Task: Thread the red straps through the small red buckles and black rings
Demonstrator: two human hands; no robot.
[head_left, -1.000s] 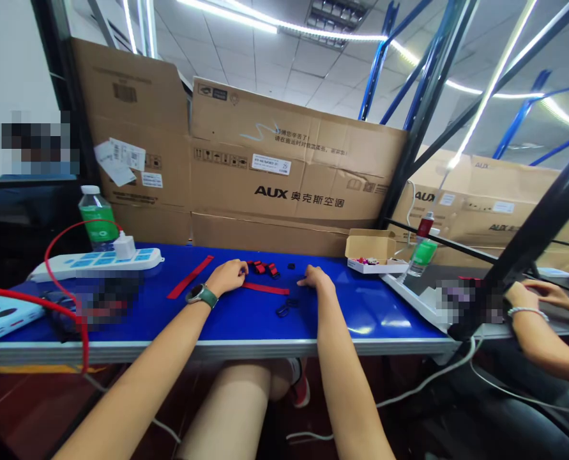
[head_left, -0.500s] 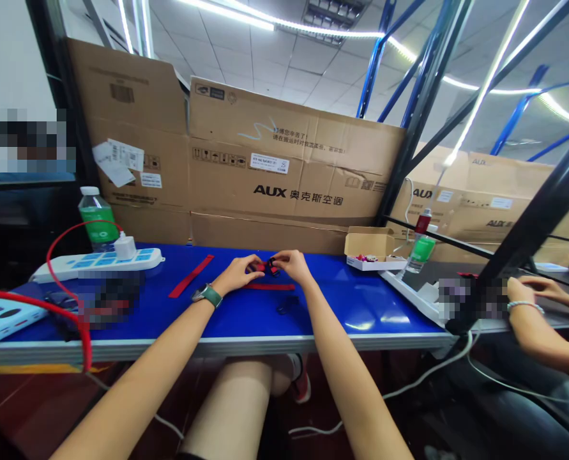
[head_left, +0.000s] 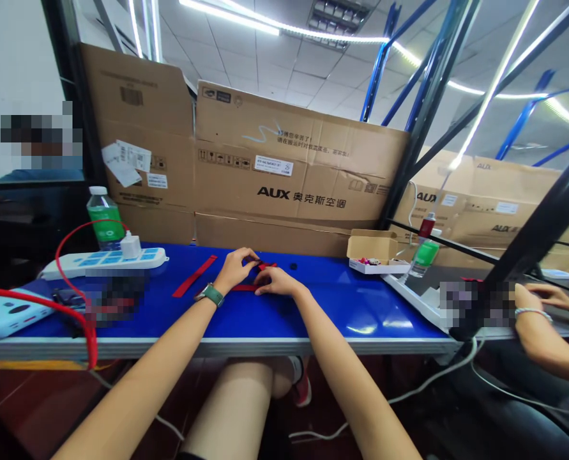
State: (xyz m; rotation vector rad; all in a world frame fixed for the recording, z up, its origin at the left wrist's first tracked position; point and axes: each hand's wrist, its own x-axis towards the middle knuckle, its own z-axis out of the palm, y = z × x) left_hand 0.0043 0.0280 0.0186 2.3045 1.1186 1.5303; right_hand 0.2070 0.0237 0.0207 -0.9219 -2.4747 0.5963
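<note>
My left hand (head_left: pixel 236 269), with a green-strapped watch (head_left: pixel 211 294) on its wrist, is above the blue table. Its thumb and fingers pinch a small dark and red piece (head_left: pixel 265 264), partly hidden. Close on the right, my right hand (head_left: pixel 279 282) is lowered to the tabletop with fingers curled at the end of a flat red strip (head_left: pixel 244 287). The fingertips seem closed on that strip, though my hand covers its end. A second red strip (head_left: pixel 195 276) lies slanted to the left. Beyond my right hand rests a small round black piece (head_left: pixel 293 266).
On the left are a white power strip (head_left: pixel 152 258), a green-labelled bottle (head_left: pixel 105 220), a light blue device (head_left: pixel 13 313) and a red cable (head_left: pixel 80 316). An open small box (head_left: pixel 377 265) stands back right. A co-worker's hands (head_left: pixel 536 300) are beyond the dark rack post (head_left: pixel 497 255).
My right hand has come down and towards me, away from the dark and red piece, to the red strip. A small black piece now shows on the table to the right.
</note>
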